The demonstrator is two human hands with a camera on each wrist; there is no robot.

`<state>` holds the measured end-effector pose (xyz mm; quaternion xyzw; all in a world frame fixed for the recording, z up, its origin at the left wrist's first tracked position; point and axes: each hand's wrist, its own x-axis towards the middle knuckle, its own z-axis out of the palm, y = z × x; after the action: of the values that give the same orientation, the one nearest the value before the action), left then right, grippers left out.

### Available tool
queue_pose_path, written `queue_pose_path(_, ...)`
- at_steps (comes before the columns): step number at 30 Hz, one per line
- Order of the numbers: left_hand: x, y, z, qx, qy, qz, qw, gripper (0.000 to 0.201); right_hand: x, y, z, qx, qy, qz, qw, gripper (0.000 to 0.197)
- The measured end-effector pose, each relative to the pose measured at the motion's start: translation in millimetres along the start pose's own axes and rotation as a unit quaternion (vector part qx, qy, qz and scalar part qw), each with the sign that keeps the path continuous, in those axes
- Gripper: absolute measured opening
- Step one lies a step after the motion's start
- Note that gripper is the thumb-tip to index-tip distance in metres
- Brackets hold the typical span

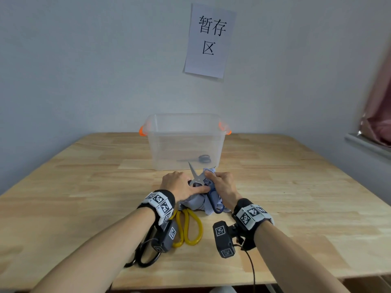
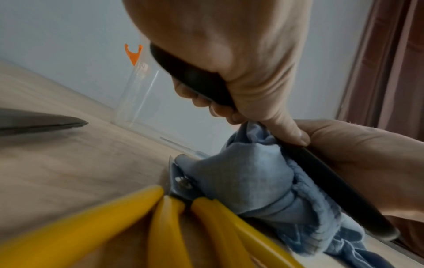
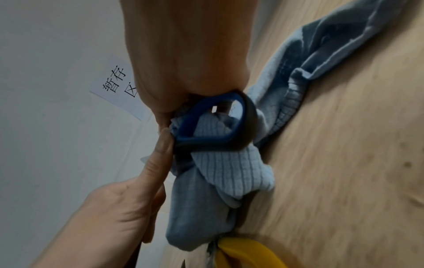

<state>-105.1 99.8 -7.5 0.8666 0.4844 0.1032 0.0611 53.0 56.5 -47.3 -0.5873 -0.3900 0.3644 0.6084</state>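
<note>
Counter (image 1: 296,197): we are working at frame centre. Cloth (image 1: 193,203): soft, light, bunching under the scissors (image 1: 197,178), which are probably stiff and sharp, blades gaping; we are taking handles only. Left grip (image 1: 182,185) clenching one handle; right grip (image 1: 224,185) pinching cloth against a blade.

on the table (image 1: 296,197), a bin (image 1: 186,140) holding scissors (image 1: 198,159) stands behind the cloth (image 1: 194,203), with shears (image 1: 188,227) just before it.

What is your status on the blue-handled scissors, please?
Left hand grips blue-handled scissors, blades open. Right hand holds blue cloth against them. Yellow-handled scissors lie just underneath.
</note>
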Motion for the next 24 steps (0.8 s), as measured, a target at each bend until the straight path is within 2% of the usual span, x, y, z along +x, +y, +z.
queue_pose_path(2,-1,-1,1,-0.002,-0.003,0.001,1.0,0.075,0,-1,-2,-0.003,0.009,0.001,1.0,0.073)
queue_pose_path(6,-4,-3,4,-0.004,-0.011,-0.003,1.0,0.077,-1,-2,-4,-0.018,0.023,0.003,1.0,0.05)
queue_pose_path(9,-1,-5,4,0.007,-0.021,-0.016,1.0,0.079,-2,3,1,-0.001,0.036,0.028,0.999,0.072)
queue_pose_path(13,1,-5,0,0.012,-0.008,-0.017,1.0,0.075,-13,-5,7,-0.025,-0.03,0.063,0.997,0.04)
queue_pose_path(16,1,-3,0,0.013,-0.007,-0.01,1.0,0.076,-11,-4,2,-0.015,-0.056,0.046,0.997,0.046)
queue_pose_path(20,-2,0,1,0.018,-0.007,-0.012,1.0,0.08,-10,-7,-1,0.019,-0.025,0.028,0.999,0.033)
queue_pose_path(24,-4,0,5,0.027,-0.013,-0.01,1.0,0.083,-5,-5,-3,0.035,0.013,0.032,0.999,0.03)
